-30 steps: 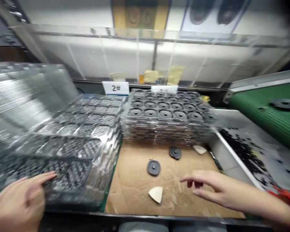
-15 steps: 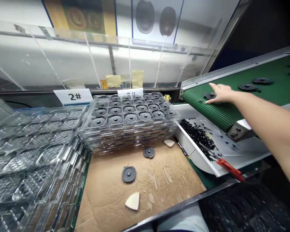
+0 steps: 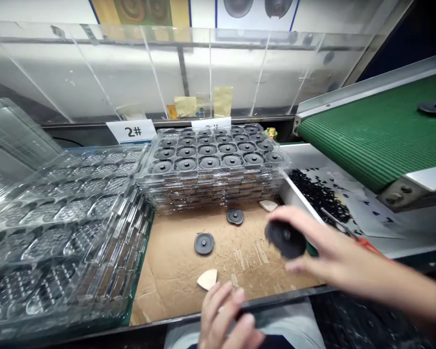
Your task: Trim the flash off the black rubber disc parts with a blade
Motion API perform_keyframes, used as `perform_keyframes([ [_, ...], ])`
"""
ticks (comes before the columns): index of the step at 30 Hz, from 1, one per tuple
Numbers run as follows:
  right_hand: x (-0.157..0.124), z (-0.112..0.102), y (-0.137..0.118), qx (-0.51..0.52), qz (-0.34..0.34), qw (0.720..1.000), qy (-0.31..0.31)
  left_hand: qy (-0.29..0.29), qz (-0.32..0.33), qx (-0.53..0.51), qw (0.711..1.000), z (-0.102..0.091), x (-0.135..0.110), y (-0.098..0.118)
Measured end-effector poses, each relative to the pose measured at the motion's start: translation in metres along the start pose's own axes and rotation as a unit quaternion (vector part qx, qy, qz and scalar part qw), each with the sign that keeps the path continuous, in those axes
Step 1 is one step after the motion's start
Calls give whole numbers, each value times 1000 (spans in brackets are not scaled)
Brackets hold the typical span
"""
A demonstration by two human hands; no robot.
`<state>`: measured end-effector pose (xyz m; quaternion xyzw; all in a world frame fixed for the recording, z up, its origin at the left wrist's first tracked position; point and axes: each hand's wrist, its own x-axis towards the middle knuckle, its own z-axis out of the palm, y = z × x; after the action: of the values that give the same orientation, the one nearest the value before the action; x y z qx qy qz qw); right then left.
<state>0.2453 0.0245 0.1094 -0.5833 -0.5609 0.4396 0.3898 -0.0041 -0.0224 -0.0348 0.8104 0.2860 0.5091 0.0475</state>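
Observation:
My right hand (image 3: 323,245) grips a black oval disc (image 3: 286,237) with a central stud between thumb and fingers, tilted above the cardboard's right side. The hand is slightly blurred; whether a second disc sits behind is unclear. My left hand (image 3: 227,320) is low at the front edge, fingers loosely bent and apart, with nothing clearly in it. Just beyond its fingertips lies a cream wedge-shaped piece (image 3: 208,279). On the cardboard (image 3: 170,271) rest a flat dark disc (image 3: 204,243) and a smaller one (image 3: 235,216).
Stacked clear trays (image 3: 210,182) with black discs stand behind the cardboard; more clear trays (image 3: 72,218) rise at left. A white bin (image 3: 414,237) with small black scraps (image 3: 318,194) and a red-handled tool (image 3: 368,245) lies right, below a green conveyor (image 3: 378,135). Another wedge (image 3: 268,206) lies behind.
My right hand has come from the conveyor down over the cardboard, bringing a black disc. My left hand has entered at the bottom. The view has shifted, so the scene sits farther right.

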Motion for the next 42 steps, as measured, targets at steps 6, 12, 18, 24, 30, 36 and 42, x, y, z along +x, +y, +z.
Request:
perform_keyframes([
  [6, -56, 71, 87, 223, 177, 941, -183, -51, 63, -21, 997, 22, 10, 4],
  [12, -55, 126, 101, 307, 215, 924, -81, -52, 20, -37, 998, 8, -19, -8],
  [18, -53, 168, 101, 347, 220, 901, -143, -26, -42, -69, 996, -3, -33, -14],
  [24, -34, 156, 86, 102, 75, 970, -207, 34, -374, -269, 887, -23, -33, -13],
  [30, -6, 175, 118, -224, 2, 973, -48, 202, -656, -555, 471, -43, -16, -26],
  [36, -3, 205, 135, -205, -81, 969, -110, 257, -663, -583, 393, -54, -18, -31],
  [42, 26, 193, 88, -161, -118, 975, -99, 260, -662, -582, 394, -55, -13, -33],
])
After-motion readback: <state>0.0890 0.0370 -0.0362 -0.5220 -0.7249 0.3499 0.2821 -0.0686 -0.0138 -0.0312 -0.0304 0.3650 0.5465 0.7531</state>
